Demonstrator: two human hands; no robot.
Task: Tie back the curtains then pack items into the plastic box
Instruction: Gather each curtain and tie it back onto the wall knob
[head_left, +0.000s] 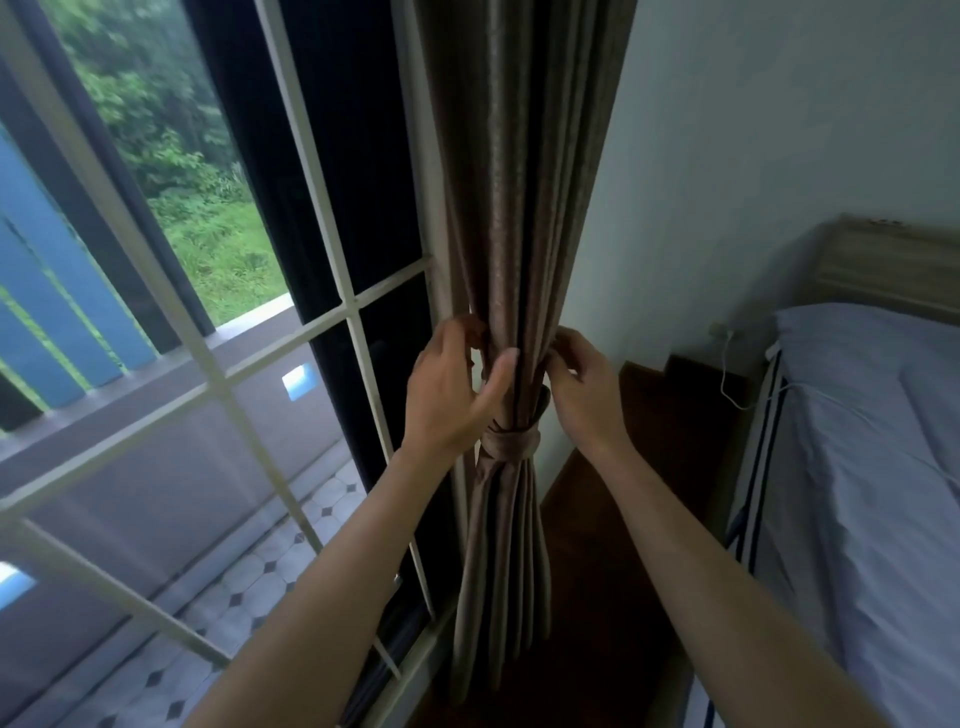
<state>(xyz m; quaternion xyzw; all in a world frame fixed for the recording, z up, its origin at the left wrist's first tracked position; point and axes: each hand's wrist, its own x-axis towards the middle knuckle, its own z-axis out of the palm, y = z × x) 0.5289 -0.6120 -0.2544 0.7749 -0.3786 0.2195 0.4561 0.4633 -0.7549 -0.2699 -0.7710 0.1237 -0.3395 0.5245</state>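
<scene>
Forearms (332, 597) reach up from bottom frame, left grip (452, 389) and right grip (582, 384) clasping curtain (519, 208) folds above the tie-back (511, 441), likely tidying pleats.

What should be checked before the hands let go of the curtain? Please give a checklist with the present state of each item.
1. Whole curtain gathered into one bundle: ok.
2. Knotted tie-back wrapped round the curtain: ok.
3. Knot tight enough to hold alone: cannot tell.
4. Free left hand: not ok, it grips the folds above the tie-back.
5. Free right hand: not ok, it pinches the folds on the other side.
</scene>
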